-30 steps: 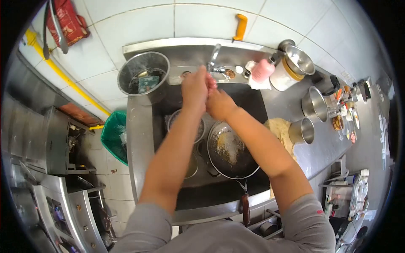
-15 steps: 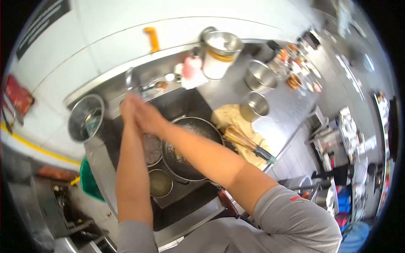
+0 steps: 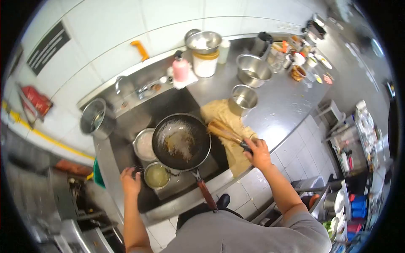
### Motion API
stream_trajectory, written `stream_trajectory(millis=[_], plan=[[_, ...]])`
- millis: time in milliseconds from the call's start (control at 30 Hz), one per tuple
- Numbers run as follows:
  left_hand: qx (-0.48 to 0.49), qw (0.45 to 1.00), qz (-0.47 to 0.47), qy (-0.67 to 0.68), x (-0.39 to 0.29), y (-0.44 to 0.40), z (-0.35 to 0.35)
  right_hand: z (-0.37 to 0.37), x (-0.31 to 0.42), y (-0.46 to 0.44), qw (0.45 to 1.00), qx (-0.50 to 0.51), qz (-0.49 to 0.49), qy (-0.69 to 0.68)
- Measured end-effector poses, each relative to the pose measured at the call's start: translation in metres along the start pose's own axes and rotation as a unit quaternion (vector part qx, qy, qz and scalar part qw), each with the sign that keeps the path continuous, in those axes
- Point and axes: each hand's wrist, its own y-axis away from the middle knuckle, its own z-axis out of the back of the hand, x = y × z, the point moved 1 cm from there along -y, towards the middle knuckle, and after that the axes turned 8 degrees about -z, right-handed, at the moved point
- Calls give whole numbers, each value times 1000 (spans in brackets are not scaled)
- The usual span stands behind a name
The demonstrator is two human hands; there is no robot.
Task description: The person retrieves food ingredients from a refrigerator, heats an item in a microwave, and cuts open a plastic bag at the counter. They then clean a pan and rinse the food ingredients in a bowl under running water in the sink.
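The tan stick brush with a dark handle (image 3: 225,131) lies on a crumpled yellow cloth (image 3: 237,162). The right hand (image 3: 259,154) curls round its handle: gripping seems the step now, and lifting calls for a tight hold. The left hand (image 3: 130,182) bends beside a round metal bowl (image 3: 157,188); I can't tell if it pinches anything. Between them sits a round black frying pan (image 3: 197,141).

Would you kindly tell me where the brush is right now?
In the head view, the brush is over the cloth, right of the pan, with the right hand on its handle.
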Motion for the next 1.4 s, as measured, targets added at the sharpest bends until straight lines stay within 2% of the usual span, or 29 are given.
stream_trajectory(millis=[67,167,267,300,367,400,467,567,600,667,700,733,767,800,833,867,933,967,1000,1033,1067,1133,1200,1233,1267,1300,1333,1367,1400], plan=[[-26,997,34,-61,1,53,-6,-8,-15,-1,993,85,-59,-53],[2,999,29,-32,-7,100,-16,-8,-11,-2,996,-34,7,-85],[-13,998,54,-24,-22,120,-12,-7,-23,-1,998,-20,-46,-40],[-37,998,54,-14,-24,120,-10,-9,-28,0,998,-15,-37,-42],[-67,996,51,4,-25,121,-8,-9,-35,-2,985,32,-171,9],[-71,996,55,7,-27,122,-8,-12,-33,-10,986,30,-165,11],[-26,996,85,-18,-34,120,-6,-3,-22,-35,991,-125,-40,-1],[2,994,110,-3,-41,115,-6,15,14,-112,978,-173,38,-113],[3,994,107,3,-41,112,-9,11,14,-137,978,-176,37,-107],[29,994,101,18,-35,107,-11,-9,12,-181,991,-112,42,53],[30,994,94,42,-32,103,-11,-7,14,-198,991,-114,45,53],[27,994,95,42,-31,97,-11,-3,15,-215,997,43,-29,51],[18,994,77,70,-30,89,-9,1,25,-225,974,199,-101,46],[10,993,59,99,-28,80,-7,5,37,-230,974,197,-100,45],[-13,996,23,80,-27,68,-1,13,51,-233,986,115,-112,35],[-14,996,26,82,-26,54,3,24,67,-236,991,34,-123,26],[45,961,116,247,-24,16,10,35,121,-241,998,19,-39,-50],[38,953,101,285,-33,-9,15,33,151,-245,994,32,11,-103],[40,927,88,362,-32,-40,5,36,202,-242,985,91,47,-137],[41,895,74,438,-35,-73,-5,27,248,-241,978,107,125,-131],[15,817,111,566,-60,-103,6,10,290,-243,963,158,149,-162],[3,697,159,699,-109,-162,40,-51,364,-250,928,168,230,-239],[13,677,166,717,-101,-224,44,-84,430,-248,905,221,269,-243],[-92,807,123,570,-75,-257,28,-91,443,-246,905,218,273,-244],[-193,895,76,395,-55,-279,25,-95,453,-241,876,198,306,-315],[-197,894,74,395,-42,-290,41,-97,459,-240,842,179,335,-383],[-142,950,16,278,-32,-293,66,-98,454,-248,842,179,335,-384],[-83,983,-42,156,-29,-294,82,-97,439,-261,876,93,463,-95],[-85,984,-42,154,-31,-292,87,-97,425,-278,816,-6,541,204]])
